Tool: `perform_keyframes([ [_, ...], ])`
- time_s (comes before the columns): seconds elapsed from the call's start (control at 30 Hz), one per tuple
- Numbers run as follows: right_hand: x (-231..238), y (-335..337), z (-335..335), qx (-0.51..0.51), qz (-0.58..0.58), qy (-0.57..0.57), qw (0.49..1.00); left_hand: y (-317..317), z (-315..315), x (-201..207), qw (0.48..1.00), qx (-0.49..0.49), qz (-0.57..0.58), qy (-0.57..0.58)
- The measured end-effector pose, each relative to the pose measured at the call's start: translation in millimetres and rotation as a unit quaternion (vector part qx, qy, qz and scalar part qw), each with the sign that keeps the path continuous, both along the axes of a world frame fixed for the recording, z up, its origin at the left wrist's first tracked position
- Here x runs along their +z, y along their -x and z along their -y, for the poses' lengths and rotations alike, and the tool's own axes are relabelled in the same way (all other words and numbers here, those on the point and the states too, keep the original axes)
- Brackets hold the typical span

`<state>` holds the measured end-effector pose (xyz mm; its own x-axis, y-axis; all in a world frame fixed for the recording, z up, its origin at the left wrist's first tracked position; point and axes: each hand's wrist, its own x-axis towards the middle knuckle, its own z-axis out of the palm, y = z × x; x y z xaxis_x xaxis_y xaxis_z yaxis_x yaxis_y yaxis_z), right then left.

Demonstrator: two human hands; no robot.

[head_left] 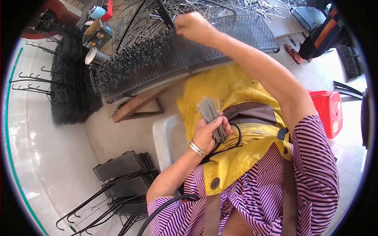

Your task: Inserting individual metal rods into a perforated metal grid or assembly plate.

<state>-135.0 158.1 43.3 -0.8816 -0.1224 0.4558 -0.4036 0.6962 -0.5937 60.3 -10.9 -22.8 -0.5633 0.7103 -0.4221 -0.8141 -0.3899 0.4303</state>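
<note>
My left hand, with a bracelet at its wrist, is wrapped round a bundle of thin grey metal strips in front of my yellow apron. The strips stand slightly tilted, and one sticks out apart from the others. My right hand reaches out over a black perforated rack, its fingers pinched together beside the rack's dark upright bar. Whatever is between those fingers is hidden. Dense rows of dark upright pieces fill the rack's left part, up to just below my right hand.
Loose metal strips lie heaped behind the rack. Filled racks with hooks stand at the left; more perforated racks lie lower left. A red stool is at the right, and another person's leg shows at the upper right.
</note>
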Motion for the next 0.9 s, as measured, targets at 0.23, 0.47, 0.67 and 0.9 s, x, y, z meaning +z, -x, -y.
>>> perform_keyframes([
  [0.23, -16, -5, -4, -0.089, -0.043, -0.075, 0.992, 5, 2, -6, 1.0, 0.021, -0.008, -0.007],
  [0.47, -37, -11, -7, -0.139, -0.103, -0.075, 0.982, 15, 5, -6, 0.999, 0.018, 0.019, -0.029],
  [0.67, -44, -27, -20, -0.152, -0.09, -0.015, 0.984, 22, 7, -2, 0.999, 0.047, -0.028, 0.001],
  [0.9, -40, -22, -6, -0.145, -0.053, 0.108, 0.982, 25, 9, -5, 0.996, 0.087, -0.01, 0.013],
])
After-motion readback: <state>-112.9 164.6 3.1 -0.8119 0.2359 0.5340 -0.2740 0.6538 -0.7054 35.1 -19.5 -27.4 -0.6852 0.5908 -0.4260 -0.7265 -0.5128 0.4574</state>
